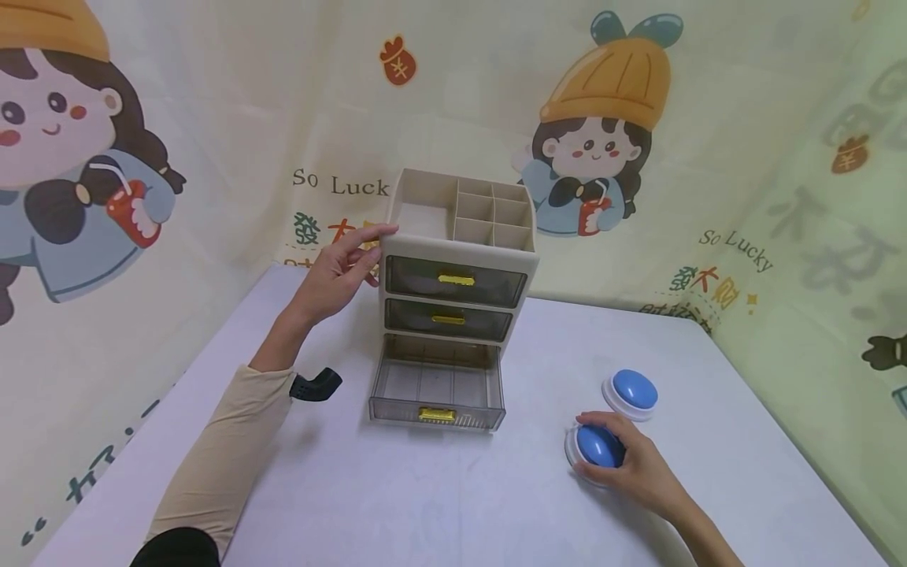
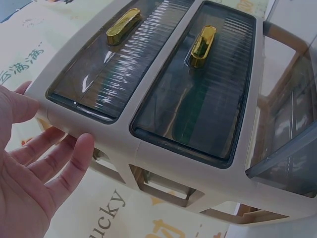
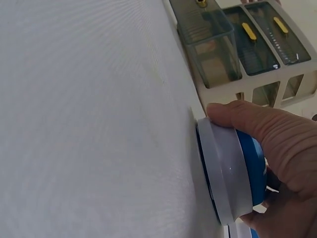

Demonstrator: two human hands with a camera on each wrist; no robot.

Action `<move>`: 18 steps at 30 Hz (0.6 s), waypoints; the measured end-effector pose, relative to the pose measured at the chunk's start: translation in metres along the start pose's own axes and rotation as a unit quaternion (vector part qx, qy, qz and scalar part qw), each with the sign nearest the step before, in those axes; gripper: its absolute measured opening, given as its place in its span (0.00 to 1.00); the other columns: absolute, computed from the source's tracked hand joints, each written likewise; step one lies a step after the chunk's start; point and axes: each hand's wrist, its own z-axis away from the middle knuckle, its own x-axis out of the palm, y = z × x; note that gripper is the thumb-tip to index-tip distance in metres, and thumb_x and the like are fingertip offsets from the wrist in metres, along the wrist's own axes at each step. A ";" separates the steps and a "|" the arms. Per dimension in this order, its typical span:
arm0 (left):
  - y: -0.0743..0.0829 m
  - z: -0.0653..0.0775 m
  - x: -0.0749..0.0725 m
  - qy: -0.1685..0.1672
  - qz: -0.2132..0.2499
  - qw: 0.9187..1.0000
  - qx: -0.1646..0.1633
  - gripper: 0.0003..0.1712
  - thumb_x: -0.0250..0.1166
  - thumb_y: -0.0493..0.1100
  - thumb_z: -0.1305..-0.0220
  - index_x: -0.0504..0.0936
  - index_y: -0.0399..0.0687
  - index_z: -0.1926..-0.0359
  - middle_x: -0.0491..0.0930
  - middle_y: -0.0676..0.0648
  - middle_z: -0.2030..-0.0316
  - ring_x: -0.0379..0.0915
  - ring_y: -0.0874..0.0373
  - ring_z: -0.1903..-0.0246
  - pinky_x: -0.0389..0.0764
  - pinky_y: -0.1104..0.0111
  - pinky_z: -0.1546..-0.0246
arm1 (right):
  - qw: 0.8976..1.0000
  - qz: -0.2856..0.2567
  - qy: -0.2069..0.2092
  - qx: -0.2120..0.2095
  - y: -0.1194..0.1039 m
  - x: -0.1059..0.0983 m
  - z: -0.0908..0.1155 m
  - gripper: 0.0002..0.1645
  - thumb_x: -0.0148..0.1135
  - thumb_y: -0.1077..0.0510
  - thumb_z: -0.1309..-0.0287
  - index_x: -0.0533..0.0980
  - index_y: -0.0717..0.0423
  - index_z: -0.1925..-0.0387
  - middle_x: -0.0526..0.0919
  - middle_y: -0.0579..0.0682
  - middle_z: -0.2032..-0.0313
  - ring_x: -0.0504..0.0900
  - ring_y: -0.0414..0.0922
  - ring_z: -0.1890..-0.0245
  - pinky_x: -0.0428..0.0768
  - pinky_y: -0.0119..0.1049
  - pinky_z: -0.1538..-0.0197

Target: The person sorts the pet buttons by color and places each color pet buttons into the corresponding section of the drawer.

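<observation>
A beige desktop drawer organizer (image 1: 460, 250) stands at the back middle of the table, with its bottom drawer (image 1: 437, 394) pulled out and nothing visible in it. My left hand (image 1: 338, 272) touches the organizer's upper left side. In the left wrist view, the fingers of that hand (image 2: 42, 158) are spread loosely beside the frame, and the thumb lies against its corner. With thumb and fingers on opposite sides of its rim, my right hand (image 1: 641, 465) grips a round blue-and-white push button (image 1: 598, 446). A similar push button (image 1: 634, 390) sits just behind it.
The organizer's two upper drawers (image 1: 453, 281) are closed, each with a gold handle. Divided compartments (image 1: 492, 213) top it. A black curved piece (image 1: 316, 385) sticks out at my left wrist. Printed cloth (image 1: 453, 94) hangs behind the white table (image 1: 340, 488).
</observation>
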 end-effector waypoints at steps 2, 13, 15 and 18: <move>0.000 0.000 0.000 0.000 0.000 1.000 -0.002 0.24 0.54 0.37 0.21 0.73 0.52 0.29 0.70 0.47 0.30 0.77 0.53 0.63 0.83 0.70 0.62 | 1.000 0.003 0.005 -0.003 0.001 0.000 0.000 0.39 0.85 0.55 0.58 0.79 0.45 0.41 0.83 0.47 0.44 0.73 0.29 0.42 0.64 0.14 0.43; 0.000 0.000 0.001 -0.001 0.007 1.000 -0.018 0.24 0.52 0.37 0.21 0.74 0.51 0.29 0.71 0.48 0.31 0.78 0.52 0.59 0.83 0.70 0.61 | 0.997 -0.062 0.006 0.053 -0.003 -0.005 -0.003 0.33 0.82 0.59 0.52 0.80 0.52 0.42 0.84 0.51 0.44 0.74 0.26 0.44 0.72 0.19 0.47; -0.001 -0.001 0.000 -0.002 0.006 1.000 -0.015 0.24 0.52 0.37 0.21 0.73 0.51 0.29 0.71 0.47 0.31 0.78 0.52 0.59 0.83 0.70 0.61 | 0.994 -0.076 -0.001 0.076 -0.007 -0.007 -0.004 0.33 0.81 0.58 0.51 0.79 0.52 0.41 0.84 0.52 0.43 0.74 0.26 0.44 0.73 0.21 0.47; -0.002 -0.001 0.000 -0.002 0.004 1.000 -0.010 0.24 0.52 0.37 0.21 0.73 0.51 0.29 0.71 0.46 0.31 0.78 0.53 0.60 0.83 0.70 0.61 | 0.991 -0.099 -0.009 0.093 -0.013 -0.009 -0.005 0.34 0.81 0.59 0.50 0.79 0.54 0.40 0.83 0.54 0.42 0.75 0.28 0.44 0.74 0.23 0.47</move>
